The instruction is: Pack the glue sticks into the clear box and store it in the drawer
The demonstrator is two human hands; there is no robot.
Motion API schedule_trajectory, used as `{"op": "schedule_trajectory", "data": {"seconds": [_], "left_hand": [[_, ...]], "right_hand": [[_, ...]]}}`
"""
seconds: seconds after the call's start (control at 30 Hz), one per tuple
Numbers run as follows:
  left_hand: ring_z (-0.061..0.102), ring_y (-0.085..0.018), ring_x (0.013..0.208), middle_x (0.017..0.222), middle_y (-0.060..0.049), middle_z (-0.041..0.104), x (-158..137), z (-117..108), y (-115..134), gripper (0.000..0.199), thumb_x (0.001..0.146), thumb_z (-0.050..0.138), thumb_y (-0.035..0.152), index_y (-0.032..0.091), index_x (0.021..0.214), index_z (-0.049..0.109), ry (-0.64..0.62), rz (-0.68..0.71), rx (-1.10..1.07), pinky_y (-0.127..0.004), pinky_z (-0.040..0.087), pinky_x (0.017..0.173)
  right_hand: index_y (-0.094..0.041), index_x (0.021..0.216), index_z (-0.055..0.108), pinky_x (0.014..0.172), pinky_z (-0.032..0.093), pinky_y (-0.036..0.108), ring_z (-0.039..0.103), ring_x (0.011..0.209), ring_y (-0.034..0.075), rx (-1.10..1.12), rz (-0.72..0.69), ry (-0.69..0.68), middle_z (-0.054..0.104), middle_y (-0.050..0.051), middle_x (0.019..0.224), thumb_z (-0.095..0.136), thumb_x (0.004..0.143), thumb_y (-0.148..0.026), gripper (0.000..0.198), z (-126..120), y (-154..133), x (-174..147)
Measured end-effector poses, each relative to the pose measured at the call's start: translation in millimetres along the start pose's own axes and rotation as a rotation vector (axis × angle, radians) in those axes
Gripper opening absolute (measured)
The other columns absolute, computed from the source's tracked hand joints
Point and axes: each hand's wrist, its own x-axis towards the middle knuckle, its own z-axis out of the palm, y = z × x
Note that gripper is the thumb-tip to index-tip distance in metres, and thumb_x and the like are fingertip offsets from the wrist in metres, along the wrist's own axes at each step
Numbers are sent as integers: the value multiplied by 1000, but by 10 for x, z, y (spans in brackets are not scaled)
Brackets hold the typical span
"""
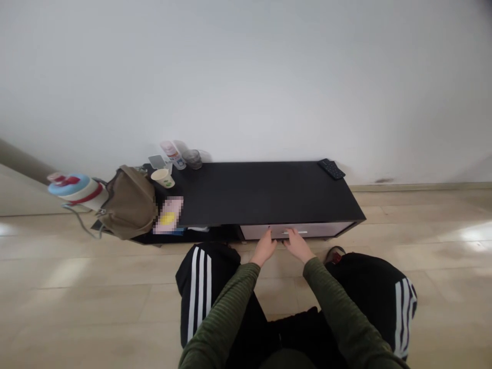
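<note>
A low black cabinet (269, 189) stands against the wall, with a pale drawer front (326, 228) at its right half. My right hand (298, 246) is at the silver drawer handle (302, 232), its fingers over the handle's left part and the thumb below. Just left of it, my left hand (265, 247) is at the drawer front near its top edge, finger and thumb apart, with nothing seen in it. Whether the left fingertips press on the drawer front is too small to tell. The drawer appears closed or nearly so.
On the cabinet's left are a brown bag (130, 202), a paper cup (163, 178), a spray can (173, 155), a glass (192, 159) and a blurred pink packet (169, 212). A white bottle (82, 190) leans beside the bag. A black remote (331, 169) lies far right.
</note>
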Motion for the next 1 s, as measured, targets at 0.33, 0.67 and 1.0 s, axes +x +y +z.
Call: {"op": "schedule_trajectory", "data": {"seconds": [0.33,0.67,1.0], "left_hand": [[59,-12,48,58,2,63,-980,-995,506,51,70,83,46,23,115,73,-893,466,-825,-24,48,54],[9,1,29,51,15,34,-347,-923,915,82,75,65,16,35,152,41,-145,360,-1764,-16,14,36],[51,-7,51,63,7,55,-665,-1504,487,67,85,62,26,22,150,47,-47,169,-707,-20,36,52]], "right_hand": [[-27,93,78,58,42,25,57,57,13,900,-700,-434,67,-1,65,78,79,-41,21,-1384,-484,-827],[-48,149,43,40,28,13,27,42,7,2285,-355,-10,30,-12,54,65,78,-9,84,-1303,-667,-244],[-26,115,67,40,25,13,35,46,6,2151,169,-134,37,-10,56,64,81,-17,35,-483,78,93]]}}
